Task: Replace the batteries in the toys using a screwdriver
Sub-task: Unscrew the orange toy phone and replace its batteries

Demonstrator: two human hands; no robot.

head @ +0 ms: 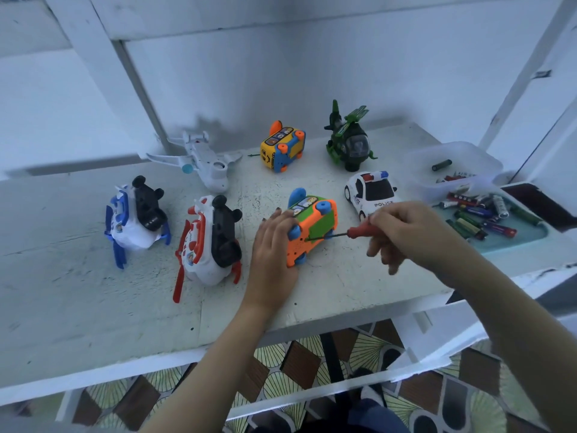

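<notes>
on the white table (93,307), your left hand (274,245) clasps the orange toy bus (312,232) lying on its side — your right hand (406,232) pinches the red screwdriver (359,230), tip at its underside.

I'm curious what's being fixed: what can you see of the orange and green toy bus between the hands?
The orange and green plastic toy bus has blue wheels, a blue fin and cartoon faces in its windows. It lies tipped on its side on the white table. The left hand grips it, and the red-handled screwdriver in the right hand touches its underside.
</notes>
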